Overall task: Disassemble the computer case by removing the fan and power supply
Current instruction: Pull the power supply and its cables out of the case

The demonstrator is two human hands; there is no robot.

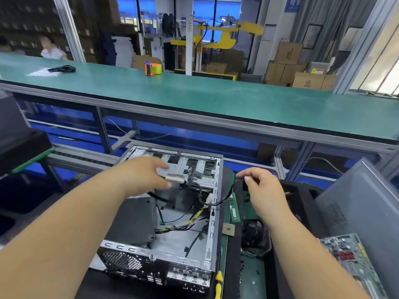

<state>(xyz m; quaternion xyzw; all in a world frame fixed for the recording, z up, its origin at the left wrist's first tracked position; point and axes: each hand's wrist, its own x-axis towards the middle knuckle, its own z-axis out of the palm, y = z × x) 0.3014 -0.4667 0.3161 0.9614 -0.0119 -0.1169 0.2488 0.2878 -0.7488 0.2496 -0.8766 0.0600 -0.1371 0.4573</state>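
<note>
The open computer case (212, 225) lies on its side in front of me, its rear panel nearest. Inside at the left sits the grey power supply (131, 221), with yellow and black wires running out of it across the case floor. My left hand (146, 175) hovers over the drive cage and pinches a blurred grey connector or small part. My right hand (262, 186) is to the right of the case and pinches a black cable (226, 196) that loops back over the case wall. A black fan (254, 236) lies outside the case on the right.
A CPU chip (228, 229) and RAM sticks (233, 209) lie on the mat right of the case. A yellow screwdriver (218, 281) lies at the front. A motherboard (349, 262) and a grey side panel (362, 203) stand at right. The green shelf (194, 93) holds a tape dispenser (152, 68).
</note>
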